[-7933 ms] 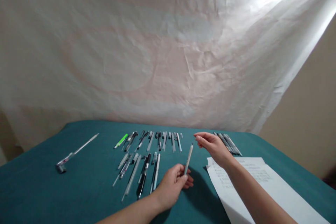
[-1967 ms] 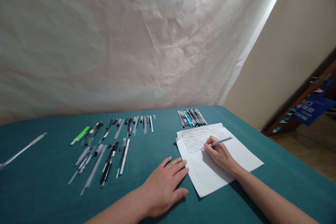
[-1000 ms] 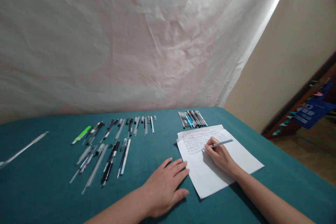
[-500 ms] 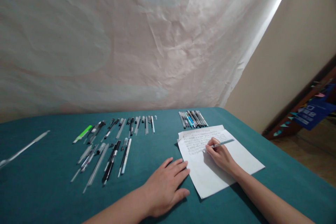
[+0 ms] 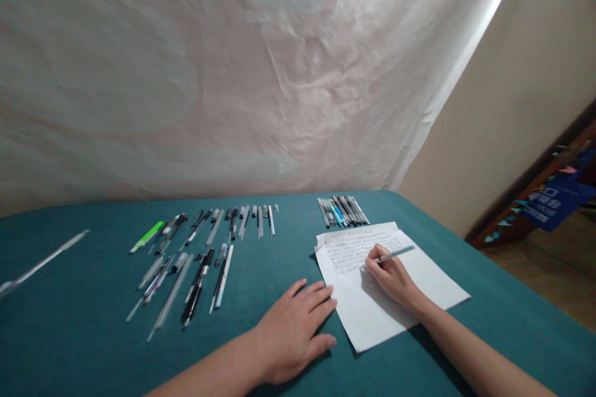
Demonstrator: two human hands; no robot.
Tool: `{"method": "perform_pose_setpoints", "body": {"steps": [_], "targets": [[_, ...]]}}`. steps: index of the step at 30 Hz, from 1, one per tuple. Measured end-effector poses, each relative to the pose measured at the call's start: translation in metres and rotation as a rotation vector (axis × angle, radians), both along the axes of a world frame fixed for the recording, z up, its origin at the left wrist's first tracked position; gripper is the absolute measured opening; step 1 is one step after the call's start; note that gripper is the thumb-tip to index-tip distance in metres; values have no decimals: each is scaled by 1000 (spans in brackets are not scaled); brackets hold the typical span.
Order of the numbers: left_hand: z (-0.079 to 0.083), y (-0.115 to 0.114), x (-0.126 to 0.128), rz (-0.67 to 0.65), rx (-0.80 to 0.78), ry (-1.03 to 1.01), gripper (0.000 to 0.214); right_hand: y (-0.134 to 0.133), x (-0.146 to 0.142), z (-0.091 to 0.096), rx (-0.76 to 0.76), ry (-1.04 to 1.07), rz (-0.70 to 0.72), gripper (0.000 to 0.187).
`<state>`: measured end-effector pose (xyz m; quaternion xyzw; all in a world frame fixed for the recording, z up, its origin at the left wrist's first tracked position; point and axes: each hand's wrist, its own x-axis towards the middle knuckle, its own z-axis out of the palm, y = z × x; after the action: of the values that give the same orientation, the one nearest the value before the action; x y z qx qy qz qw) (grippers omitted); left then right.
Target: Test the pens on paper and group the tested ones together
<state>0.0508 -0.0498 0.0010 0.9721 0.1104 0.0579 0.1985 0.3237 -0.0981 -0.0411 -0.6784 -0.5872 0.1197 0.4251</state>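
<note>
My right hand [image 5: 390, 274] is closed around a slim pen [image 5: 395, 254], its tip down at the handwritten lines. Beneath that hand lies white paper [image 5: 367, 322], at least two sheets overlapping at a slant, with rows of small dark writing on the upper part. My left hand [image 5: 300, 329] rests palm down on the green tablecloth, fingers spread, holding nothing. Its fingertips reach the paper's left edge. The pen's tip is too small to make out clearly.
Beyond the paper, several pens [image 5: 342, 211] lie side by side in a tight row. To the left are two rows of disassembled pens, caps and refills, with a black pen [image 5: 198, 291] and a green highlighter [image 5: 146, 237]. A thin whitish strip [image 5: 44, 267] lies far left.
Almost nothing differs. My right hand and the pen stay over nearly the same spot of writing, and my left hand has not moved.
</note>
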Motion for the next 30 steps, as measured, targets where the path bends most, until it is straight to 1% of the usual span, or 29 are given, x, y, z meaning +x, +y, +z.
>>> {"method": "perform_pose_setpoints", "body": {"steps": [4, 8, 11, 13, 15, 18, 19, 21, 24, 25, 26, 28, 30], "targets": [[0, 0, 0, -1, -7, -10, 50, 0, 1, 0, -4, 16, -20, 15], [1, -1, -1, -3, -16, -19, 50, 0, 3, 3, -31, 89, -81, 18], [3, -3, -3, 19, -36, -42, 49, -1, -1, 6, -44, 105, -84, 21], [4, -3, -6, 59, -65, -79, 46, -2, -7, 11, -43, 95, -60, 23], [5, 1, -10, 121, -90, -126, 41, -1, -16, 16, -33, 96, -5, 24], [6, 12, -18, 274, -76, -184, 35, 10, -35, 27, -33, 116, 119, 26], [6, 17, -20, 335, -56, -197, 34, 17, -42, 31, -35, 108, 165, 28], [3, 27, -25, 439, -2, -216, 32, 36, -57, 40, -38, 11, 268, 29], [-4, 36, -30, 533, 72, -211, 31, 79, -78, 53, -27, -204, 420, 21], [-7, 37, -32, 547, 87, -202, 31, 96, -84, 56, -22, -243, 445, 19], [-9, 37, -32, 553, 97, -191, 32, 114, -89, 58, -18, -317, 447, 20], [-13, 36, -33, 551, 112, -175, 32, 150, -98, 58, -28, -423, 392, 24], [-14, 35, -33, 544, 121, -165, 31, 184, -105, 54, -27, -432, 362, 27]]}}
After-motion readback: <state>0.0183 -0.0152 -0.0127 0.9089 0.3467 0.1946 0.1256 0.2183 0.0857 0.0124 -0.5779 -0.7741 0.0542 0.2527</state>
